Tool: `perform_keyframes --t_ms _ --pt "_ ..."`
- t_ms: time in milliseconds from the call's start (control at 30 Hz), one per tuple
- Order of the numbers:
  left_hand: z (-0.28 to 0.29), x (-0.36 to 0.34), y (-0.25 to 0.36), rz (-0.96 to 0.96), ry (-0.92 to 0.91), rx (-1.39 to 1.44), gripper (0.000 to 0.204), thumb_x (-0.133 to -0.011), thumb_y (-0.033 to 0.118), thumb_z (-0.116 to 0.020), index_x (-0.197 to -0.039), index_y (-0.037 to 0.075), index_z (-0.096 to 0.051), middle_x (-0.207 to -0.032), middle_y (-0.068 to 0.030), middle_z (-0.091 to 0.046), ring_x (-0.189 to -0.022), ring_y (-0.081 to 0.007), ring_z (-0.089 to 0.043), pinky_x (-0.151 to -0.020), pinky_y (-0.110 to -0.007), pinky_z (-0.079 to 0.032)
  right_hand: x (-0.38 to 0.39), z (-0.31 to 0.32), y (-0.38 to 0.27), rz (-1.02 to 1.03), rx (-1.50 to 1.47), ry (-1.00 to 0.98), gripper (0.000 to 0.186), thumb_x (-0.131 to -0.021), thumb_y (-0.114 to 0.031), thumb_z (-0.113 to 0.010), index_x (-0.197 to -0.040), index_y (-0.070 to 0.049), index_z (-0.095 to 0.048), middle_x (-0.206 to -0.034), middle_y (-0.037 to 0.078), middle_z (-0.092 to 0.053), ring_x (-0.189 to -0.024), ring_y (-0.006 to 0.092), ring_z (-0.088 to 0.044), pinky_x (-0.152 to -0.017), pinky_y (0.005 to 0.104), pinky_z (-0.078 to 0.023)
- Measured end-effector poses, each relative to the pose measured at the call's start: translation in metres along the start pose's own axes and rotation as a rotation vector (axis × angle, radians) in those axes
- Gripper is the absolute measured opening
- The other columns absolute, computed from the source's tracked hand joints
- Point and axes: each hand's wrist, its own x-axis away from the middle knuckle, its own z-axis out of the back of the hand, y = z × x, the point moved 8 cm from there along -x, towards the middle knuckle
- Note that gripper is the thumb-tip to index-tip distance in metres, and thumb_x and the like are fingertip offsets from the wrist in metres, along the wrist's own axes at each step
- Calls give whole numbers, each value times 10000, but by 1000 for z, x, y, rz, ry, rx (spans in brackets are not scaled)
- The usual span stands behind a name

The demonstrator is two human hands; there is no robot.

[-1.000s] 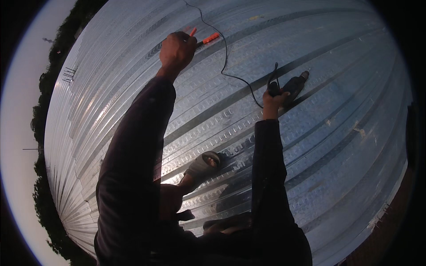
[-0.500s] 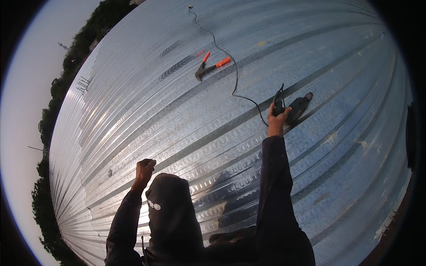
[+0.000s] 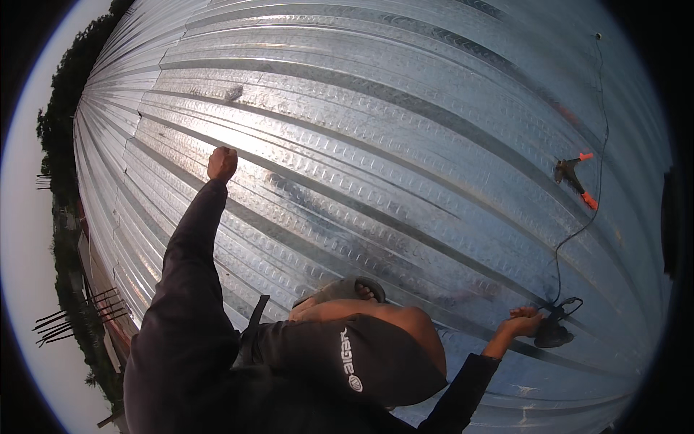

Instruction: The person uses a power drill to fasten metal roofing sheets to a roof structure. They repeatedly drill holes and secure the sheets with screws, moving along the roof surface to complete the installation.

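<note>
My left hand (image 3: 222, 163) is closed at a rib of the corrugated metal roof (image 3: 361, 166); anything inside it is hidden. Toward the lower right, my right hand (image 3: 522, 323) has curled fingers beside a black corded power drill (image 3: 555, 331), and what they grip is unclear. A thin black cable (image 3: 564, 246) runs up from the drill. A black clamp-like tool (image 3: 570, 173) with orange handles lies beside that cable. My bent leg in black clothing shows below, with a sandalled foot (image 3: 365, 293) behind it.
Ribbed sheets stretch across the view, with an overlapping seam at the left. Past the left edge are dark trees (image 3: 61, 116), several protruding rebars (image 3: 76, 318) and a reddish-brown structure. The cable reaches a small point (image 3: 598, 36) at the upper right.
The view has swung leftward, shifting the orange-handled tool rightward. My left hand left that tool and now stretches out at a rib. My right hand's grip on the drill is less clear.
</note>
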Motion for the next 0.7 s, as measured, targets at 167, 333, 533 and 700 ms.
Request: perform_keyframes --t_ms 167,333,533,700 --pt "-26 -83 43 -38 103 -48 369 -923 349 -589 -1093 53 -729 -1148 -223 -707 -1095 -418 -658 -945 -502 -512 56 -72 -28 353 530 -327 411 -1032 -428 -555 -890 -44 -591 -685 42 -569 -496 122 -477 -466 261 -396" --pt "-35 -170 36 -13 120 -126 506 -905 413 -643 -1286 80 -642 -1244 -210 -680 -1190 -389 -623 -974 -487 -504 114 -121 -18 431 820 -513 296 -1001 -312 -655 -957 -20 -634 -693 28 -571 -564 89 -482 -513 263 -403" --pt "-52 -213 74 -17 45 -260 724 -822 442 -770 -1395 105 -484 -1241 -260 -641 -1142 -422 -635 -937 -491 -515 128 -83 -27 627 1327 -634 312 -966 -271 -686 -1042 31 -658 -760 121 -650 -656 222 -606 -620 386 -484" --pt "-84 -233 66 28 -89 -210 928 -863 675 -588 -1570 141 -312 -1266 -275 -652 -1201 -432 -614 -973 -513 -483 110 -15 -43 603 1738 -697 347 -910 -273 -712 -1066 36 -682 -843 231 -708 -785 396 -698 -711 482 -524"
